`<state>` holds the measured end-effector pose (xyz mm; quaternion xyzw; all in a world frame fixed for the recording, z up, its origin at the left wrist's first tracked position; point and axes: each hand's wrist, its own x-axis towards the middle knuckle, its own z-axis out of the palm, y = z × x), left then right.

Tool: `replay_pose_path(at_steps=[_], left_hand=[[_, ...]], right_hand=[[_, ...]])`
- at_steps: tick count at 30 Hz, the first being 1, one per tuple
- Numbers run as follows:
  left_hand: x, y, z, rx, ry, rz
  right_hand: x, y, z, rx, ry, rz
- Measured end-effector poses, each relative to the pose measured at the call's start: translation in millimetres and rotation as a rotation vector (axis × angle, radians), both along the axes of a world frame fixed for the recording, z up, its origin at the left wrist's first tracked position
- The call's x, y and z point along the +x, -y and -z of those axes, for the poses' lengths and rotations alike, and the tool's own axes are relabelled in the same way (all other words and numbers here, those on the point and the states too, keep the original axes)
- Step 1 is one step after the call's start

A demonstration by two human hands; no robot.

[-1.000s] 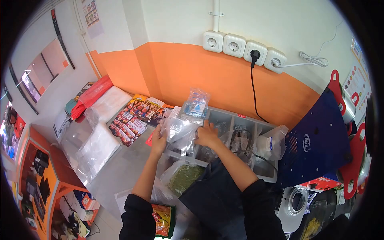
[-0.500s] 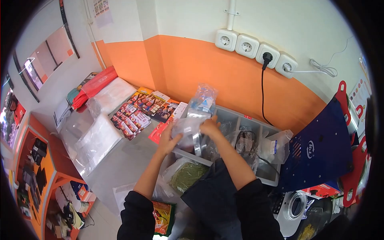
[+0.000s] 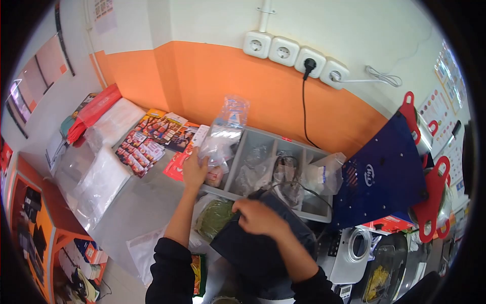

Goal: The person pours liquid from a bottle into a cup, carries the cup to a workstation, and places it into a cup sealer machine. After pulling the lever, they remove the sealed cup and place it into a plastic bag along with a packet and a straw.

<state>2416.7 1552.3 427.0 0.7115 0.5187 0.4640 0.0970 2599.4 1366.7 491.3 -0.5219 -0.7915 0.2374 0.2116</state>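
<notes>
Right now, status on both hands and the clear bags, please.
Left hand at the clear bags, grip unclear. Right hand, loosely curled, over dark fabric. Fabric partly overlaps green packet.

Grey table (image 3: 136, 202): its bare top is showing across the middle of the left half.
White plastic stack (image 3: 120, 123): is lying near the far left corner.
Clear-wrapped stack (image 3: 105, 175): is lying at the left end, reaching toward the near edge.
Leaflets (image 3: 169, 127): are spreading along the far edge.
Divided tray (image 3: 255, 140): is standing along the far edge, right of the leaflets.
Green-filled bag (image 3: 212, 219): is sitting between tray and near edge.
Clear bag (image 3: 145, 249): is lying at the near edge.
</notes>
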Motion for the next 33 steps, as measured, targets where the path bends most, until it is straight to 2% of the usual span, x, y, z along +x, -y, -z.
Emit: replay_pose_path(at_steps=[1, 4, 6, 7, 9, 10, 12, 14, 15, 21, 23, 25, 27, 28, 29, 31, 33], left_hand=[[0.1, 1.2, -0.8, 0.0, 0.004, 0.02], [-0.2, 2.7, -3.9, -0.01, -0.009, 0.022], [-0.5, 3.6, -5.4, -0.037, -0.02, 0.021], [-0.2, 4.1, -5.5, -0.038, -0.021, 0.032], [0.4, 6.2, -10.7, -0.102, -0.033, 0.021], [1.9, 7.4, -12.2, -0.102, -0.029, 0.02], [3.0, 11.4, -12.9, -0.101, -0.033, -0.013], [1.9, 7.1, -4.9, -0.071, -0.039, -0.01], [1.9, 6.7, -4.2, -0.037, -0.045, -0.002], [1.6, 9.7, -10.9, -0.128, 0.058, 0.021], [0.3, 3.0, -5.5, -0.114, 0.09, 0.026], [0.0, 2.6, -1.4, -0.112, 0.118, 0.029], [0.4, 3.2, -4.8, 0.026, 0.093, 0.066], [0.6, 2.8, -2.4, 0.021, 0.093, 0.07], [0.4, 2.3, -0.6, 0.027, 0.084, 0.06], [1.1, 2.0, -2.0, 0.038, 0.077, 0.055], [0.0, 4.6, -5.8, -0.085, 0.076, 0.053]], right_hand=[[-16.2, 22.4, 4.2, -0.088, 0.177, 0.197], [-28.1, 44.2, 13.1, -0.193, 0.252, 0.274], [-25.0, 50.1, 25.7, 0.037, 0.166, 0.417], [-18.1, 57.0, 28.9, 0.034, 0.165, 0.428], [5.7, 72.9, 19.2, 0.268, -0.179, 0.362], [13.5, 86.8, 8.6, 0.301, -0.306, 0.477], [41.9, 119.3, 18.3, 0.61, -0.37, 0.678], [72.6, 156.0, 36.5, 0.69, -0.598, 0.851], [75.9, 160.5, 34.2, 0.884, -0.431, 0.935], [65.5, 157.8, 14.8, 0.763, -0.41, 1.068], [58.4, 148.9, 5.3, 0.654, -0.429, 0.929], [67.7, 148.6, 8.7, 0.7, -0.383, 0.973], [75.6, 148.8, 4.9, 0.823, -0.338, 1.102], [76.0, 150.4, -5.4, 0.722, -0.327, 1.015], [79.7, 152.7, -10.4, 0.59, -0.388, 0.827], [76.1, 146.6, -17.8, 0.256, -0.014, 0.561], [54.1, 131.7, -30.9, 0.167, -0.019, 0.574]])
